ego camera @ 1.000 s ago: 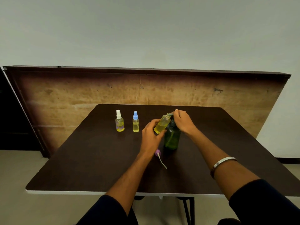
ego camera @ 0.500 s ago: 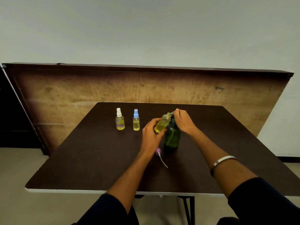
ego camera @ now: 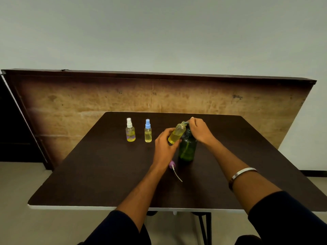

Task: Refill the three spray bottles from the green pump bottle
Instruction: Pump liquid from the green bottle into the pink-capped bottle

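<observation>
The left hand [ego camera: 165, 144] grasps an uncapped spray bottle [ego camera: 177, 133], tilted with its neck under the spout of the green pump bottle [ego camera: 188, 149]; the right hand [ego camera: 199, 130] curls over the pump head. The purple sprayer cap [ego camera: 172, 164] (tube attached) lies at six o'clock of the green bottle on the bench [ego camera: 106, 174]. Two capped bottles stand at ten o'clock.

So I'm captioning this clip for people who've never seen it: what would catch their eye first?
Mid-table, the left hand holds an uncapped spray bottle tilted against the spout of the green pump bottle, whose pump the right hand covers. Left of them stand two capped spray bottles, white-topped and blue-topped. A purple sprayer cap lies near the left wrist.
</observation>
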